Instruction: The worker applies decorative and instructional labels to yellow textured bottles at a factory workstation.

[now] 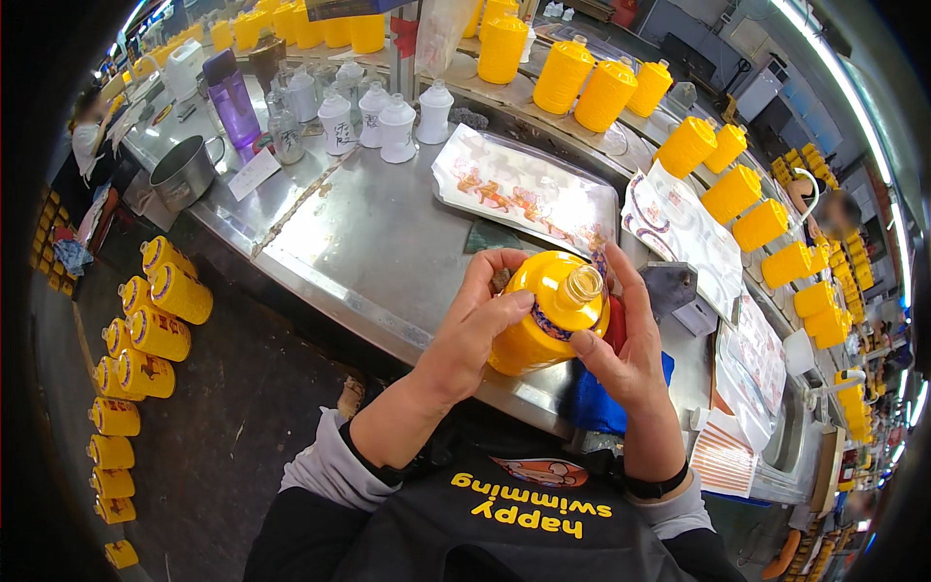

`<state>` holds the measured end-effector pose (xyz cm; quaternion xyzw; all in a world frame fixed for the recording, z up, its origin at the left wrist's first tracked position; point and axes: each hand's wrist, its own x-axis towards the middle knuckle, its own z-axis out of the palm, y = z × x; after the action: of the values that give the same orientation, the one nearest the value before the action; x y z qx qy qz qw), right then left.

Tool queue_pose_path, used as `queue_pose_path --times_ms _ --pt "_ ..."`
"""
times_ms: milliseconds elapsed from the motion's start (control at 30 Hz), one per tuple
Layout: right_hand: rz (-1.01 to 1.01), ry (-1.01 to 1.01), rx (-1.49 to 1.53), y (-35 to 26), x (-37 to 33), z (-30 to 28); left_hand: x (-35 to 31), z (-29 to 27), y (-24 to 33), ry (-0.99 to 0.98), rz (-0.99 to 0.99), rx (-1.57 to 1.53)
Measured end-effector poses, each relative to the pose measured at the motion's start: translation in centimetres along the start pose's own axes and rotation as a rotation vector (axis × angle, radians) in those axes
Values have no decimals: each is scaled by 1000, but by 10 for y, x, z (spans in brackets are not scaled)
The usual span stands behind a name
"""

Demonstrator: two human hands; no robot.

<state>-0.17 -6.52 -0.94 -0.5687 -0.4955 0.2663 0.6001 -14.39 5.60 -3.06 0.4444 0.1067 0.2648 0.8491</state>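
Between my hands, at the table's near edge, is a yellow glass bottle (529, 347) with a clear neck, tilted slightly right. A dark patterned decal band (551, 328) runs around its shoulder. My left hand (461, 339) grips the bottle's left side, thumb on the shoulder. My right hand (632, 344) closes on the right side, its thumb pressing near the band. A loose patterned piece of decal (599, 260) stands up by the right fingertips. Beyond the bottle, a wet decal sheet with orange figures (514, 194) lies in a metal tray (609, 215).
A blue cloth (593, 400) lies under my right wrist. Decal sheets (679, 223) spread to the right. White bottles (396, 131), a purple bottle (231, 102) and a metal pot (184, 175) stand at left. Yellow bottles (562, 76) line a curved conveyor; others (160, 335) stand left of me.
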Motion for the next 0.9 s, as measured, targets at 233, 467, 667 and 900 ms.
queue_pose_path --times_ms 233,467,667,900 --pt "29 15 -16 -3 -1 2 -4 0 -14 68 76 -118" --pt "37 -6 26 -3 -2 0 -1 -3 -19 18 131 30" --pt "24 -19 -3 0 -1 0 -2 3 -19 -14 237 135" --pt "-1 -15 -19 1 -2 1 -4 -2 -34 110 393 272"
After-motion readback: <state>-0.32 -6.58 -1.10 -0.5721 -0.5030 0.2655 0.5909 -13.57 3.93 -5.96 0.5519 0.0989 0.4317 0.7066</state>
